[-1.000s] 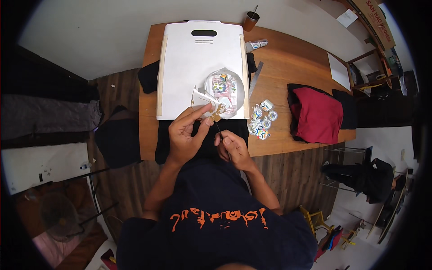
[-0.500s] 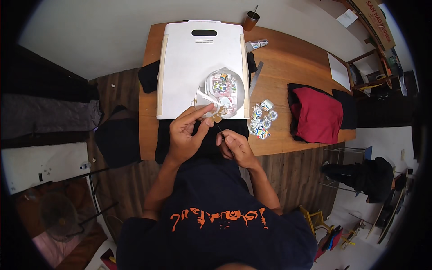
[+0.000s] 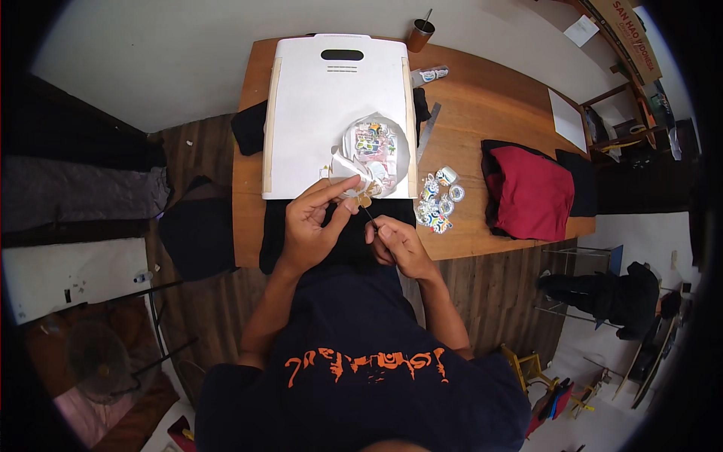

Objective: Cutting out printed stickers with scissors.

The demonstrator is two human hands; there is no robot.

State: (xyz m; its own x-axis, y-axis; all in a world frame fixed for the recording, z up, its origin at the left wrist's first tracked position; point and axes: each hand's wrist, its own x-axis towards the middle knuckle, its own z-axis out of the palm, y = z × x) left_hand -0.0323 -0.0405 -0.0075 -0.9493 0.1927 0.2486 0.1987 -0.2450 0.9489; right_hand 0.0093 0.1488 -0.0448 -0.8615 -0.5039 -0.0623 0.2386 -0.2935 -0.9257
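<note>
My left hand (image 3: 315,224) pinches the edge of a curled white sheet (image 3: 344,167) between thumb and fingers. Small gold-brown pieces (image 3: 364,201) show by its fingertips. The sheet belongs to or lies against a rolled white strip (image 3: 404,143), which rests on the near part of a white board and encircles several colourful printed pieces (image 3: 374,148). In my right hand (image 3: 403,245), closed fingers grip a thin dark pointed tool (image 3: 370,217); its exact kind is too small to tell. Its tip points up and left at the gold-brown pieces, close to my left thumb.
Under the work lies a white board (image 3: 331,98) with a slot handle, on a wooden table (image 3: 471,113). To the right are several cut-out stickers (image 3: 439,202), a metal ruler (image 3: 430,129) and folded red and black cloth (image 3: 531,192). A brown cup (image 3: 420,35) stands at the back.
My right hand has shifted slightly right and down with the tool. The curled sheet's edge has moved a little; my left hand stays almost in place.
</note>
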